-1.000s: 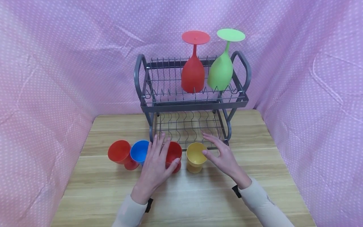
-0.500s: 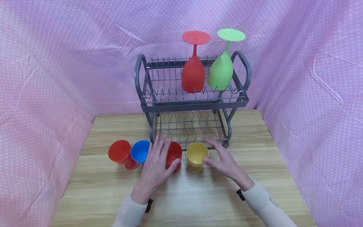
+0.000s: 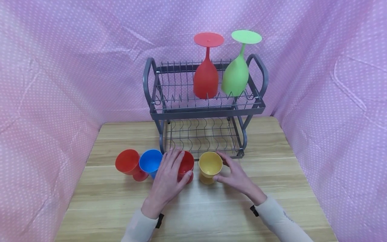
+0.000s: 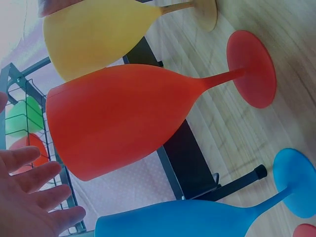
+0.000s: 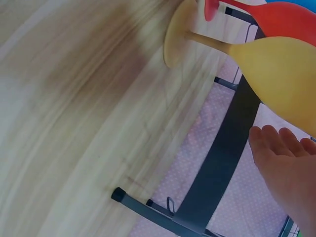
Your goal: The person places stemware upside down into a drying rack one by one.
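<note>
Count: 4 goblets on the surface (image 3: 196,215), all mouths up, in a row: 2 red, 1 blue, 1 yellow. My right grip (image 3: 237,173) is loose at the right of the yellow goblet (image 3: 210,165), fingers around the back, thumb at the front, not clenched; can't tell if skin touches it (right wrist view has the fingers just beside the bowl). My left grip (image 3: 166,181) is holding nothing, fingers extended over the gap between the blue goblet (image 3: 148,161) and the inner red goblet (image 3: 188,162); left wrist view shows the fingers apart from that red bowl. Outer red goblet (image 3: 126,162) is at the left end, just beside the blue. Behind the row: 1 dark rack (image 3: 207,115), 2 tiers. Upper tier carries 2 goblets, rims down, feet up: 1 upturned red goblet (image 3: 206,80), 1 green goblet (image 3: 235,79) to its right.
</note>
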The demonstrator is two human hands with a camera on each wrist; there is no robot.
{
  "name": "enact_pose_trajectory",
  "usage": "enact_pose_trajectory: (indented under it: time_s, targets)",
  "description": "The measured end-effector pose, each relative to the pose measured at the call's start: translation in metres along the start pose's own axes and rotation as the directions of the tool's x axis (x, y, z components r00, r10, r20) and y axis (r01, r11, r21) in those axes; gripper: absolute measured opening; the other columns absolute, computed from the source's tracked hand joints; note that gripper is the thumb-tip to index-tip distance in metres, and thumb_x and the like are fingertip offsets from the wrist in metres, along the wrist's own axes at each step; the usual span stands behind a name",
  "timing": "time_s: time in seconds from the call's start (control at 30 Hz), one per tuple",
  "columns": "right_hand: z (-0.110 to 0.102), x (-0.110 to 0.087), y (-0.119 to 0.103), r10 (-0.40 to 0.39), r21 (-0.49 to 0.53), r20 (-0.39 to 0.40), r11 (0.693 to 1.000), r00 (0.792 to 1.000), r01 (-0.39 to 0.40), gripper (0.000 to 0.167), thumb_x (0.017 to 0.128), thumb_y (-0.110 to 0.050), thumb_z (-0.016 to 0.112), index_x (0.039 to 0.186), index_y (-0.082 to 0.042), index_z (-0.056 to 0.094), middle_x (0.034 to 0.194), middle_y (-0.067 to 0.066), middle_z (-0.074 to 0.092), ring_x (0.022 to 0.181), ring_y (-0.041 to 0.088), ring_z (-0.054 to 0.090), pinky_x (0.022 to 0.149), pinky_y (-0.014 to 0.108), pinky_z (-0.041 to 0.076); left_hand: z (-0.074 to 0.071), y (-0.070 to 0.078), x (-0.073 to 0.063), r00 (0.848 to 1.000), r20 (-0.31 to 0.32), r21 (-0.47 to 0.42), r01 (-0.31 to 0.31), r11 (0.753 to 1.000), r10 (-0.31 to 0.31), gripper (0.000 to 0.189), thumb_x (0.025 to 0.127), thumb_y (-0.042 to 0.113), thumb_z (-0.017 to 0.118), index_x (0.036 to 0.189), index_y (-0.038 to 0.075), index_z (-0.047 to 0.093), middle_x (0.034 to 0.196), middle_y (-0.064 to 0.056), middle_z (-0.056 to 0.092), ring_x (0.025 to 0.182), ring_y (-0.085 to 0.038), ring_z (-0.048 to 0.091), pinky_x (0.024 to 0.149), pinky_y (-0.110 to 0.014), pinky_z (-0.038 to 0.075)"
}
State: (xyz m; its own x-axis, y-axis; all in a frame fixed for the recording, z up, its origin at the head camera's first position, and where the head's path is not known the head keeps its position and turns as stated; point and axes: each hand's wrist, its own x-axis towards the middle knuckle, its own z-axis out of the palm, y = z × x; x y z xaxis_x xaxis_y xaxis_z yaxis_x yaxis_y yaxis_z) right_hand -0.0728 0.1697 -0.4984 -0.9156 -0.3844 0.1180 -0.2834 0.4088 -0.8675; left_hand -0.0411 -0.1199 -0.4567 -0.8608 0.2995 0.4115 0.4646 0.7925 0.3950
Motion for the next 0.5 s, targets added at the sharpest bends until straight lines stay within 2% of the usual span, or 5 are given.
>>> enact_pose_trajectory:
  time_s: [0.2, 0.5]
  targets:
    - [0.0057, -0.0007, 0.0034, 0.040, -0.005, 0.008, 0.999, 0.999, -0.040, 0.094, 0.076, -0.022, 0.094, 0.154, -0.005, 0.042, 0.146, 0.016, 0.057, 0.129, 0.034, 0.059, 0.106, 0.053, 0.050, 0.0018, 0.0013, -0.0020, 1.000, -0.009, -0.003, -0.013, 1.000, 0.013, 0.076, 0.087, 0.035, 0.082, 0.151, 0.008, 0.050, 0.158, -0.014, 0.046, 0.146, -0.041, 0.041, 0.111, -0.061, 0.042]
    - [0.0091, -0.0002, 0.0034, 0.058, -0.012, -0.002, 0.998, 0.998, -0.058, 0.090, 0.076, -0.018, 0.094, 0.150, -0.005, 0.046, 0.143, 0.015, 0.059, 0.129, 0.035, 0.059, 0.105, 0.053, 0.051, 0.0008, 0.0013, -0.0031, 1.000, -0.012, -0.007, -0.009, 1.000, 0.009, 0.076, 0.088, 0.033, 0.082, 0.152, 0.008, 0.050, 0.158, -0.014, 0.046, 0.146, -0.040, 0.041, 0.110, -0.060, 0.043]
